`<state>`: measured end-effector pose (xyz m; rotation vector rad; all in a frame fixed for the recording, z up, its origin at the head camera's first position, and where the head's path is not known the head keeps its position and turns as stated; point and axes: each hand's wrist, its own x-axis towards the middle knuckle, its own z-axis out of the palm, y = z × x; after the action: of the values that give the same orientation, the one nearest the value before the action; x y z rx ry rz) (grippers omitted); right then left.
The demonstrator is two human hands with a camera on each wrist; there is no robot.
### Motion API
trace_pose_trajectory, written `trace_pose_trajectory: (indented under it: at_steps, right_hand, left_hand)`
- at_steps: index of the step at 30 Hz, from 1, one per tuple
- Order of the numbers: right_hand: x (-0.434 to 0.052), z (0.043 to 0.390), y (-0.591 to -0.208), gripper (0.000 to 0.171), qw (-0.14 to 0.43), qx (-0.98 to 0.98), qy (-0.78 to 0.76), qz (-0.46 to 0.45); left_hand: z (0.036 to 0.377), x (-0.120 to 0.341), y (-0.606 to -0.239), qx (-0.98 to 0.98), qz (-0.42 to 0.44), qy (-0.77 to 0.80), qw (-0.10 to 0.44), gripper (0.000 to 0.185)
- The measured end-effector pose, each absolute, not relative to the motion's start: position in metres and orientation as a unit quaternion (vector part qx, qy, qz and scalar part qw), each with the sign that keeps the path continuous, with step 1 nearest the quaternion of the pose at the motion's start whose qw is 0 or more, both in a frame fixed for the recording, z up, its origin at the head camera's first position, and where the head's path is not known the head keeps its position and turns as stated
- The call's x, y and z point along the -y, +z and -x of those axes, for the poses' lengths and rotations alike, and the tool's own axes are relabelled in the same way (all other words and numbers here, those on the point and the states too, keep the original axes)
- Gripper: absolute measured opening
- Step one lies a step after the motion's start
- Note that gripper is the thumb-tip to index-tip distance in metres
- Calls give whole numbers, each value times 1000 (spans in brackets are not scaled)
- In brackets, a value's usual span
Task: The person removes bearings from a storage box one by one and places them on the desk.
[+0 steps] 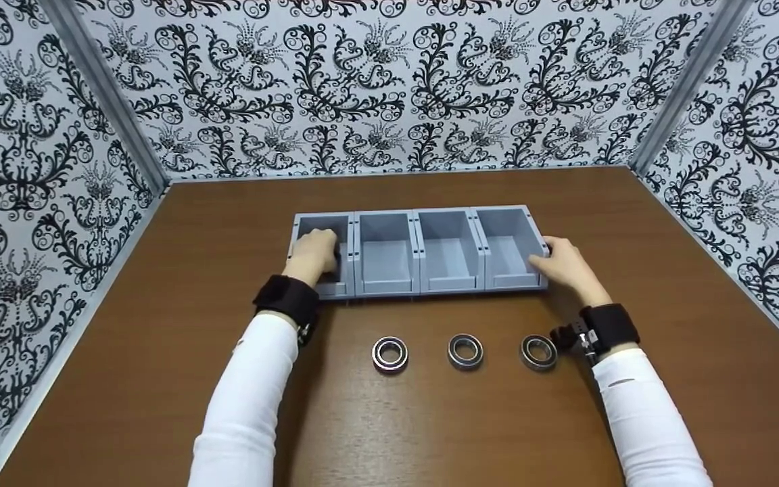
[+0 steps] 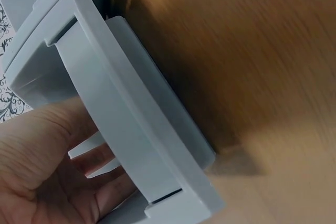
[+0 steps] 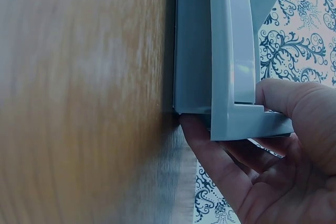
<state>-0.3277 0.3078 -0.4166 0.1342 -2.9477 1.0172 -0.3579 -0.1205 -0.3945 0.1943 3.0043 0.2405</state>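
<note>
A row of joined grey storage bins (image 1: 385, 253) stands on the wooden table. My left hand (image 1: 313, 256) reaches down into the leftmost bin (image 2: 121, 103), its thumb and fingers behind the low front lip. Their tips are hidden there, and I cannot tell whether they hold anything. At the other end my right hand (image 1: 567, 267) grips the outer side wall of the rightmost bin (image 3: 226, 56). The thumb lies on the inner side, and the fingers (image 3: 215, 161) curl round the outside close to the tabletop.
Three ring-shaped ball bearings, the left one (image 1: 389, 355), the middle one (image 1: 465, 352) and the right one (image 1: 538, 352), lie spaced out in front of the bins. The right wrist strap (image 1: 609, 326) is near the right bearing. Patterned walls (image 1: 389, 88) enclose the table (image 1: 227, 223).
</note>
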Motion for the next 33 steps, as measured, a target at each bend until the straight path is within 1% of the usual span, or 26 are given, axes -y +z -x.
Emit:
trace_pose_trajectory:
  at_steps: [10, 21, 27, 33]
  right_hand:
    - [-306, 328, -418, 47, 16, 944, 326, -44]
    - [-306, 329, -418, 49, 5, 944, 327, -43]
    - [-306, 328, -418, 48, 10, 944, 328, -41]
    - [-307, 327, -416, 48, 14, 943, 329, -45]
  left_hand:
    - [358, 123, -396, -993, -69, 80, 57, 27]
    - [359, 124, -394, -992, -77, 82, 52, 25]
    - [357, 124, -392, -992, -79, 84, 51, 26]
    - [355, 124, -389, -992, -79, 86, 51, 20]
